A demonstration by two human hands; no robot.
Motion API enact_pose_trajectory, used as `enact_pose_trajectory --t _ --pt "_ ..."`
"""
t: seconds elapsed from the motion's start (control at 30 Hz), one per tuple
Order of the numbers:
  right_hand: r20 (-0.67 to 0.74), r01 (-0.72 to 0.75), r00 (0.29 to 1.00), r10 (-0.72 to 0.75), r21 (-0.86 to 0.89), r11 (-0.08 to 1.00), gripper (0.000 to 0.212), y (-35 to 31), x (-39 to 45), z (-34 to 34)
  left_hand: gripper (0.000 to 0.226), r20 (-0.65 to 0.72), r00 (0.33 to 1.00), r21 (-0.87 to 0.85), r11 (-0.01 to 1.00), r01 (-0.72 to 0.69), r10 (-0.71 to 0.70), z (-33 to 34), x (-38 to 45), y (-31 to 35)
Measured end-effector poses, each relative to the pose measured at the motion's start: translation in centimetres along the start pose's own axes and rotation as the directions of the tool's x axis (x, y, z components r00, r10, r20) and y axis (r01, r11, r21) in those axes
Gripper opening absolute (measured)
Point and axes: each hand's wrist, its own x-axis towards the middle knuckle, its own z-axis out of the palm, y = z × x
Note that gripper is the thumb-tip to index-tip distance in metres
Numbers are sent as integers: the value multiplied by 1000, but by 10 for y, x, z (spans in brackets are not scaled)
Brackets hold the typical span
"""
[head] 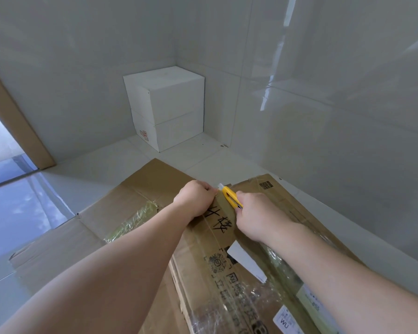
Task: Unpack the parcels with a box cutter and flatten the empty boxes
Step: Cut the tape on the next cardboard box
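A large brown cardboard parcel (263, 249) with clear tape, black handwriting and white labels lies in front of me. My right hand (256, 215) grips a yellow box cutter (231, 196), its tip at the parcel's far top edge. My left hand (196, 196) is closed on that same far edge, just left of the cutter's tip. A flattened brown box (121, 208) lies on the floor to the left, partly under the parcel.
A white box (167, 107) stands in the far corner against the glossy tiled walls (323, 92). A doorway with a brown frame (17, 126) opens at the left. Pale floor tiles (101, 162) lie between the cardboard and the white box.
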Motion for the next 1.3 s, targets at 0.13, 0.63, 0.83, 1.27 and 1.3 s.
enact_pose_trajectory --t 0.13,0.63,0.83,1.27,1.3 --pt "73 -9 997 11 -29 1000 34 9 -16 -5 37 -6 1000 22 1000 -5 5 2 1 0" --pt "108 12 994 8 -184 983 37 21 -55 -12 31 11 1000 36 999 -9 9 -2 -2 5" --pt "107 2 994 22 -220 975 53 26 -74 -19 29 1 1000 33 999 -23 23 -3 -2 10" --pt "51 13 999 -5 -155 988 44 45 -95 -15 38 251 779 546 581 -604 575 -6 -9 27" --pt "47 17 999 -10 -153 988 43 46 -95 -14 35 312 714 570 478 -669 627 -6 -9 28"
